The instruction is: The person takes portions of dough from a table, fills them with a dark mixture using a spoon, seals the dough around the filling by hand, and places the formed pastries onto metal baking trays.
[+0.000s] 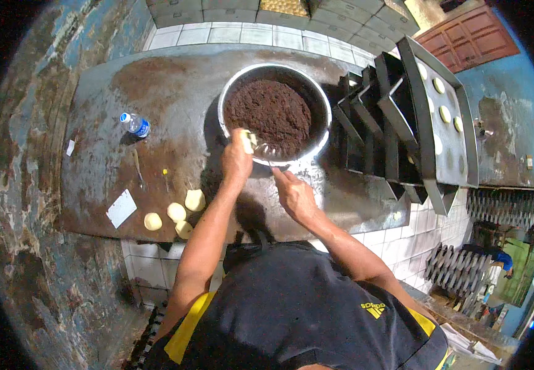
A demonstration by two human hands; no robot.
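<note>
Near bench (pixel 186 68) edge, left of the forearms: pale dough balls (pixel 176 213), white card (pixel 121 208) beyond. Right hand (pixel 296 197): grip closed on thin utensil (pixel 271 165) at bowl's (pixel 314 150) near rim. Left hand (pixel 237 159): grip pinching dough piece (pixel 248 142) over near-left rim. Dark filling (pixel 270 114) just beyond both grips. Stacked trays (pixel 451 154) crowd bowl's right; bottle (pixel 136 126) well left.

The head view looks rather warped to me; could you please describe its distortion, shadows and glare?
Head view: fisheye distortion bows the far edge of the table, and the corners fall to black; a dark shadow lies left of the metal bowl; bright glare whitens the bowl's lower-right rim and the tabletop above the right hand.
</note>
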